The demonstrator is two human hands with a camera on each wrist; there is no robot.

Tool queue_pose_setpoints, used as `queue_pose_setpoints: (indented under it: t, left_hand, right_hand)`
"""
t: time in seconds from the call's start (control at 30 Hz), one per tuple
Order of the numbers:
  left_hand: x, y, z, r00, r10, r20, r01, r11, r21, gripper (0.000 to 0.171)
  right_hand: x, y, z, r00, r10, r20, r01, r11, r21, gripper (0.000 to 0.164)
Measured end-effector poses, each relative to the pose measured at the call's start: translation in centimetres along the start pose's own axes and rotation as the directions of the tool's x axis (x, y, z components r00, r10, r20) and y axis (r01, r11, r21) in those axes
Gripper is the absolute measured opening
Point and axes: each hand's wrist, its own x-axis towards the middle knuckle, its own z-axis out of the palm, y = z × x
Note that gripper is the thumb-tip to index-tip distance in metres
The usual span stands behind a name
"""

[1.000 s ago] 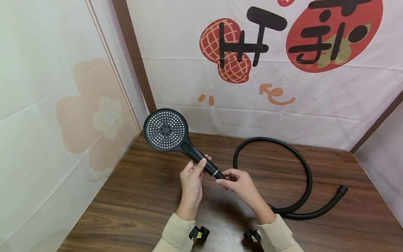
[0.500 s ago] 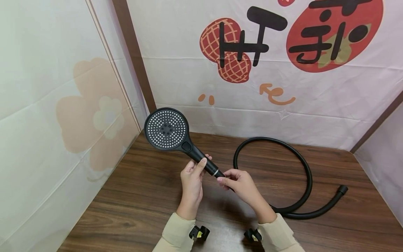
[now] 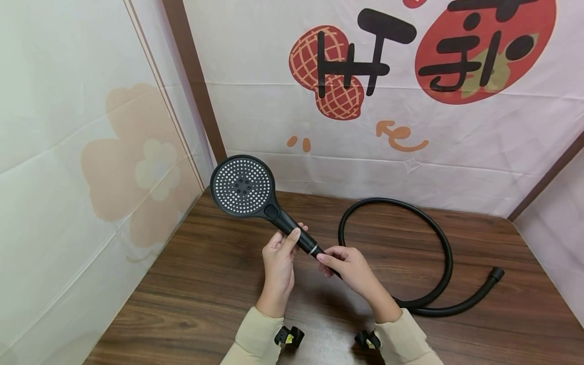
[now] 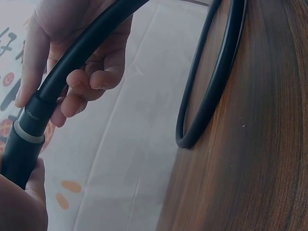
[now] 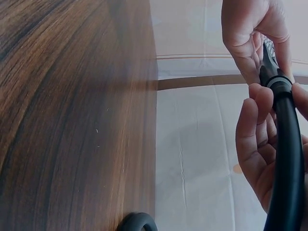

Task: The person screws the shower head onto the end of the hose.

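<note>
A black shower head (image 3: 242,185) with a dotted white spray face tilts up to the left in the head view. My left hand (image 3: 279,261) grips its handle (image 3: 288,223), thumb on top. At the handle's lower end my right hand (image 3: 350,268) pinches the end fitting of a black shower hose (image 3: 450,261). In the left wrist view, the fitting (image 4: 37,111) meets the handle, with a pale ring (image 4: 28,134) between them. The right wrist view shows the hose (image 5: 288,163) running down past my right fingers (image 5: 250,125). Part of the fitting is hidden by fingers.
The hose lies in a loop on the brown wooden table (image 3: 182,284), its free end (image 3: 496,274) at the right. A printed cloth backdrop (image 3: 255,116) rises behind the table, and another cloth wall (image 3: 55,203) stands at the left.
The shower head and both hands have shifted very slightly right. My right fingers and thumb have moved a little along the hose fitting; both hands keep their hold.
</note>
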Motion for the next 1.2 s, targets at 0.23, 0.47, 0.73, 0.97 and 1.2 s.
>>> queue_pose_setpoints:
  t: [0.23,0.47,0.73,0.97,1.2]
  left_hand:
    - [-0.02,-0.05,-0.09,1.000,-0.004,-0.004,0.004,1.000,0.011,0.034]
    - [0.01,-0.12,-0.16,1.000,-0.009,-0.012,0.009,1.000,0.011,0.035]
    - [0.05,-0.10,-0.22,1.000,-0.017,-0.006,0.017,1.000,0.012,0.035]
    - [0.17,-0.08,-0.20,1.000,-0.023,-0.008,0.023,1.000,0.004,0.034]
    - [0.35,-0.14,-0.38,1.000,-0.023,0.000,0.023,1.000,0.000,0.037]
  right_hand:
    - [-0.05,0.00,0.01,1.000,-0.001,0.024,0.000,1.000,0.014,0.034]
    - [-0.09,-0.09,0.12,1.000,0.001,0.016,-0.002,1.000,0.031,0.032]
    - [-0.12,-0.14,0.41,0.997,0.039,-0.061,-0.040,0.999,-0.015,0.029]
    - [-0.09,-0.11,0.42,0.997,0.040,-0.071,-0.041,0.999,-0.013,0.027]
    - [-0.02,-0.10,0.56,0.997,0.042,-0.071,-0.044,0.999,-0.020,0.026]
